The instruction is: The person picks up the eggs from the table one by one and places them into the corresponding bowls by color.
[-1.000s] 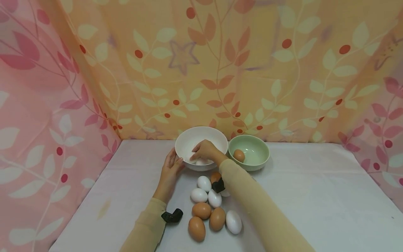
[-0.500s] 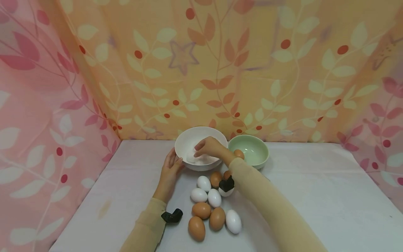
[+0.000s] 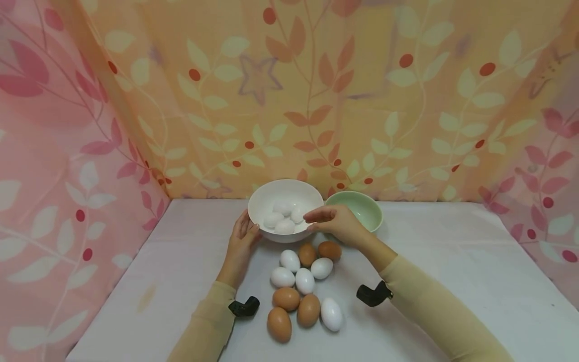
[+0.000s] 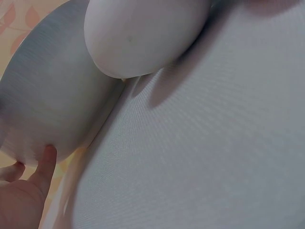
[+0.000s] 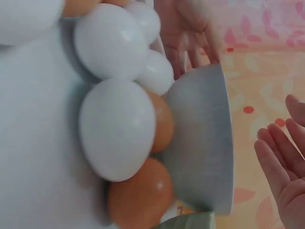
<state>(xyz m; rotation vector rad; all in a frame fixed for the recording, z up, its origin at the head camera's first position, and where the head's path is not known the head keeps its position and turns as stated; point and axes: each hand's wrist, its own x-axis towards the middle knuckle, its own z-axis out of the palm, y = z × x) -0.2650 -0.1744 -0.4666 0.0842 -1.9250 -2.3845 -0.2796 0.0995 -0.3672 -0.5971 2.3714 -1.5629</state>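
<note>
Eggs [image 3: 305,281]: ten on table [image 3: 429,241], four in bowl [image 3: 286,237] left hand [image 3: 240,245] holds; right hand [image 3: 341,224] straight-fingered.

A: Was any text, label or number readable?
B: None. Orange backdrop cloth [image 3: 217,146] carried a purple star outline [image 3: 260,79] and a faint scribble [image 3: 545,78] at far right, undecipherable.
A: Did the black wrist units [image 3: 374,294] show a brand?
B: None I could read.
</note>
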